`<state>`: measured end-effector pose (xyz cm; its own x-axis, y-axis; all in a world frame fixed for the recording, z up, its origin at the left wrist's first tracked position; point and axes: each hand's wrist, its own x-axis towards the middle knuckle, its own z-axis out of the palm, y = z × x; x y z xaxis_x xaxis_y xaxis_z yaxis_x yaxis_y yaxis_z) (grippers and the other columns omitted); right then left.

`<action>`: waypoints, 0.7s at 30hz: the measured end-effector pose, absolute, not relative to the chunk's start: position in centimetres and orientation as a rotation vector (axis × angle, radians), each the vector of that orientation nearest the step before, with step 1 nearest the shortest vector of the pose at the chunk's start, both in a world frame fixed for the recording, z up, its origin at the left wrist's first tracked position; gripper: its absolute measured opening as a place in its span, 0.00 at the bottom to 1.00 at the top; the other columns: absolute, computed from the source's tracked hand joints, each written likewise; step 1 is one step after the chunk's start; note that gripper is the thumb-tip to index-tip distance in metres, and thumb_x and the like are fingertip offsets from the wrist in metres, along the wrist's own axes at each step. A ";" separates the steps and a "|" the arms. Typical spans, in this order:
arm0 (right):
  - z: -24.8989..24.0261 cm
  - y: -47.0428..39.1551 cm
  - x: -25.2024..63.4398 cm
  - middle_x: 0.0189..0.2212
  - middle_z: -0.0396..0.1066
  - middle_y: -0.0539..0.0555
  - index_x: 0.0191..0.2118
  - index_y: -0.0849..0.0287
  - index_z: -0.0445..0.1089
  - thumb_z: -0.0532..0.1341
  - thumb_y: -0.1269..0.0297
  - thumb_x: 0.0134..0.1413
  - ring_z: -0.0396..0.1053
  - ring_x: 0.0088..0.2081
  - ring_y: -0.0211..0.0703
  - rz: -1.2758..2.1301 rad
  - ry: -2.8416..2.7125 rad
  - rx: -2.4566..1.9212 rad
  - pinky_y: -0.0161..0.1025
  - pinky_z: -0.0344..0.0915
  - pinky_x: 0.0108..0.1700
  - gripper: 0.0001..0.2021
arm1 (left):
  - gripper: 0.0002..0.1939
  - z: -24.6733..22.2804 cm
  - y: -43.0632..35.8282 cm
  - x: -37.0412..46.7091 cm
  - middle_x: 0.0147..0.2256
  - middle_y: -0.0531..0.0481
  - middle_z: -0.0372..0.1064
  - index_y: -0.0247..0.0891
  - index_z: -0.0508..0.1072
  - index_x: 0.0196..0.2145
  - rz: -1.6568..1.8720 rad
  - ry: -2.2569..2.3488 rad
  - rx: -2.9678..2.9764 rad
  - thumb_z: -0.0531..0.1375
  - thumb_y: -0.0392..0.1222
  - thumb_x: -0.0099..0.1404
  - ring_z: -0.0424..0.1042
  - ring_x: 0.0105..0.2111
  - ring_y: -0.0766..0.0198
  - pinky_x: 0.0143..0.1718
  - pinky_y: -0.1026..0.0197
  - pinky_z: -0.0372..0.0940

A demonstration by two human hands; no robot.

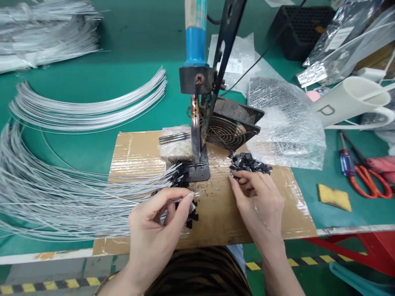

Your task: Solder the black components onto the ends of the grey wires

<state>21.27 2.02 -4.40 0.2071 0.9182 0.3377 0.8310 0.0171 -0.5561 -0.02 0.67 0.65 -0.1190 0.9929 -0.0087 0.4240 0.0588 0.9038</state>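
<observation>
My left hand [163,218] pinches a thin grey-white wire between thumb and forefinger; its bare tip pokes out to the right. Under and behind that hand lies a bundle of similar wires [92,205], with small black pieces on their right ends. My right hand [259,197] is at the near edge of a pile of small black pieces [249,162], its thumb and forefinger almost together. Whatever sits between those fingertips is too small to make out. Between the hands stands a soldering iron [195,49] with a blue handle, held upright, its tip [196,152] pointing down.
A cardboard sheet [222,222] covers the bench. Behind the iron are a small fan [228,127] and a wrapped block [175,148]. More wires [89,111] lie back left. To the right are bubble wrap [284,123], a white mug [348,102], a yellow sponge [335,197] and red-handled scissors [370,183].
</observation>
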 end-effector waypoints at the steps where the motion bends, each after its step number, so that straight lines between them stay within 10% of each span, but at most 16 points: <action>1: -4.4 1.9 21.2 0.31 0.73 0.51 0.42 0.60 0.77 0.68 0.66 0.64 0.71 0.35 0.44 0.170 -1.627 -1.808 0.42 0.70 0.39 0.04 | 0.02 0.7 0.7 0.0 0.30 0.55 0.80 0.44 0.82 0.36 1.027 1.634 1.459 0.68 0.38 0.66 0.71 0.25 0.71 0.27 0.70 0.63; 12: -4.2 1.7 20.9 0.32 0.76 0.51 0.38 0.58 0.76 0.68 0.67 0.63 0.74 0.33 0.42 0.208 -1.554 -1.767 0.41 0.73 0.40 0.02 | 0.02 0.6 0.6 -0.3 0.25 0.56 0.73 0.43 0.82 0.36 0.993 1.646 1.549 0.67 0.38 0.67 0.61 0.21 0.71 0.23 0.66 0.57; 21: -2.9 1.0 19.4 0.30 0.80 0.49 0.40 0.54 0.80 0.72 0.60 0.59 0.77 0.27 0.37 0.889 -0.879 -1.571 0.32 0.76 0.31 0.06 | 0.03 0.5 0.8 -0.2 0.23 0.58 0.66 0.42 0.80 0.35 0.986 1.657 1.537 0.66 0.40 0.68 0.57 0.20 0.71 0.23 0.65 0.54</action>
